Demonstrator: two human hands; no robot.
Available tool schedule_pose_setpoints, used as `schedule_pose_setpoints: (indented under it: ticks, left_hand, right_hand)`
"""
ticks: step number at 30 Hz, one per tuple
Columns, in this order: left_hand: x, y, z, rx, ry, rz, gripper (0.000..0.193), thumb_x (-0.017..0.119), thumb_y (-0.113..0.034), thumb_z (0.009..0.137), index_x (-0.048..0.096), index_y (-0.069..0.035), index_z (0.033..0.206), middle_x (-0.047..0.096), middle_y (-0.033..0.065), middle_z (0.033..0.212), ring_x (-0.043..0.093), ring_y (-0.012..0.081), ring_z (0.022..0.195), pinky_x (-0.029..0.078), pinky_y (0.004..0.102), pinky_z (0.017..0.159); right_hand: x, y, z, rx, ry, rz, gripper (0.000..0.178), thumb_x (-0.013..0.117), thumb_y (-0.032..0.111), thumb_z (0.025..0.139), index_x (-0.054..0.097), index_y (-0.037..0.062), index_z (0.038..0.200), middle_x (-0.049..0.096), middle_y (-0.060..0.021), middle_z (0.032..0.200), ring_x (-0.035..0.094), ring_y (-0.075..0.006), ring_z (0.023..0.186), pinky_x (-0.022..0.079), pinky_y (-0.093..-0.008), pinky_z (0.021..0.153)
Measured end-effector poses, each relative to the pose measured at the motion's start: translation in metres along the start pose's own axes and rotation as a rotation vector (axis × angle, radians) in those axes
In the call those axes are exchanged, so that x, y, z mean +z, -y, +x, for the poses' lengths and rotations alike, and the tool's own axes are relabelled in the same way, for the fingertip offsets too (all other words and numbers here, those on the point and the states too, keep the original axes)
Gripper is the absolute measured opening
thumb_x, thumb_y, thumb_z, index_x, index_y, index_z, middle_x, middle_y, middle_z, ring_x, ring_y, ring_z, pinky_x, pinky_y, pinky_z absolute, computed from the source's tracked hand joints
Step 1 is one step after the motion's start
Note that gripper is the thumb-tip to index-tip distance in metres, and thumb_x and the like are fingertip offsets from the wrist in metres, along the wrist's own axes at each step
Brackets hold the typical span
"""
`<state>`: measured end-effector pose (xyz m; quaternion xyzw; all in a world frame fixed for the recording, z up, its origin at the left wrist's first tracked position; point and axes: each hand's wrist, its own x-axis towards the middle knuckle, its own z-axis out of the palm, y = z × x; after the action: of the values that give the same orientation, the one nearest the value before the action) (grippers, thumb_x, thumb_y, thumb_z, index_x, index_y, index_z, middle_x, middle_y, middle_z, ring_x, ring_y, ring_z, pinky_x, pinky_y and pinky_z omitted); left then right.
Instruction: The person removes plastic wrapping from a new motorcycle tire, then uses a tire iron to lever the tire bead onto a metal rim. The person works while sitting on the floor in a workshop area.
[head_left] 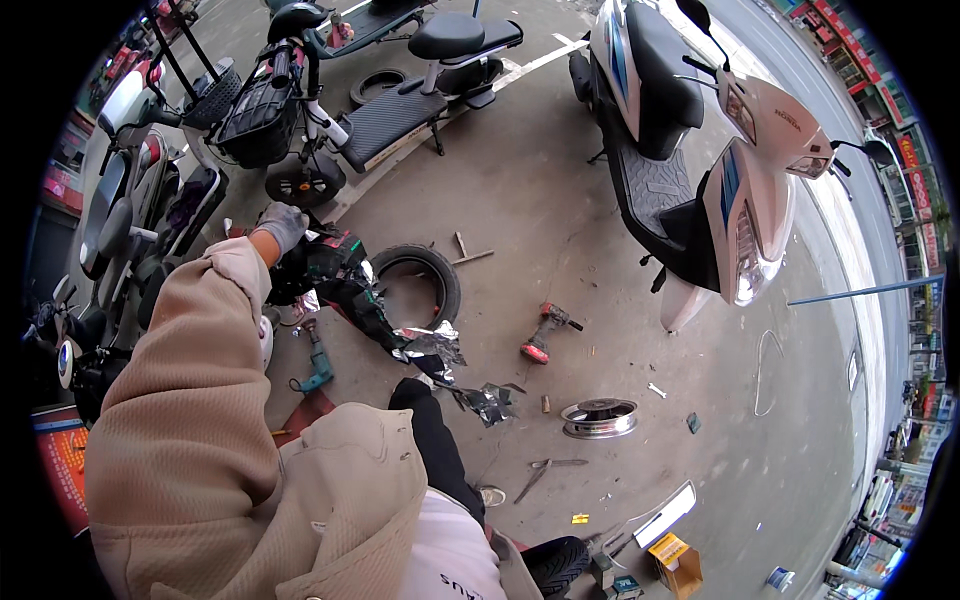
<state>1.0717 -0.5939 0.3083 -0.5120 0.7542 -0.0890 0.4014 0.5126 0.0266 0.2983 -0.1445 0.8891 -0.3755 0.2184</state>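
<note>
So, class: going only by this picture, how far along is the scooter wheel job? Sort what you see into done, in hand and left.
Done: a tyre and a bare metal rim lie apart on the concrete.
In hand: the gloved left hand reaches into the dark scooter part; the right hand is out of view.
Left: likely refitting, since the red power tool and teal drill lie about.
</note>
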Motion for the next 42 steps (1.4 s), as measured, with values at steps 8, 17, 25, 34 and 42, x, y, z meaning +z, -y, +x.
schedule_pose_setpoints:
  ticks: [8,17,25,34,42]
  left_hand:
    - [0.046,0.076,0.042,-0.089,-0.078,-0.051,0.027,0.052,-0.022,0.099,0.076,-0.013,0.108,0.077,0.0097,0.109,0.076,0.0285,0.097,0.061,0.0435,0.077]
    - [0.105,0.21,0.067,-0.341,-0.063,0.024,0.042,0.055,-0.023,0.098,0.055,-0.013,0.14,0.07,0.0174,0.121,0.07,0.0319,0.11,0.056,0.0453,0.092]
    - [-0.062,-0.117,0.044,0.068,-0.237,-0.278,0.06,0.052,-0.023,0.098,0.039,-0.016,0.157,0.041,0.0233,0.158,0.04,0.0413,0.147,0.026,0.0562,0.12]
    - [-0.332,-0.349,-0.267,1.918,0.646,-0.839,0.059,0.054,-0.048,0.104,0.049,-0.01,0.149,0.066,0.0194,0.131,0.061,0.0281,0.121,0.044,0.0384,0.106]
    - [-0.331,-0.394,-0.322,2.525,0.842,-1.152,0.051,0.055,-0.026,0.104,0.048,-0.003,0.149,0.066,0.0142,0.133,0.056,0.0163,0.124,0.041,0.0344,0.109]
  right_hand:
    - [0.012,0.029,-0.031,-0.086,-0.004,-0.177,0.064,0.045,0.046,0.106,0.04,0.0045,0.155,0.045,-0.0112,0.158,0.043,-0.0298,0.143,0.03,-0.0415,0.122]
    - [0.033,0.039,-0.022,-0.113,0.308,0.522,0.053,0.04,0.029,0.11,0.036,0.0015,0.156,0.045,-0.011,0.157,0.045,-0.0265,0.141,0.031,-0.0383,0.122]
    - [-0.001,0.161,-0.029,0.071,0.105,0.867,0.067,0.038,0.054,0.109,0.039,0.0047,0.155,0.049,-0.01,0.154,0.049,-0.0261,0.139,0.035,-0.04,0.12]
    - [-0.11,0.294,-0.059,-0.564,0.419,1.214,0.066,0.03,0.047,0.111,0.033,0.0017,0.159,0.04,-0.0133,0.161,0.038,-0.0275,0.147,0.026,-0.0392,0.124]
    - [-0.111,0.309,-0.078,-0.494,0.184,1.172,0.065,0.041,0.046,0.109,0.038,0.0017,0.157,0.041,-0.0131,0.16,0.04,-0.0291,0.146,0.025,-0.0404,0.125]
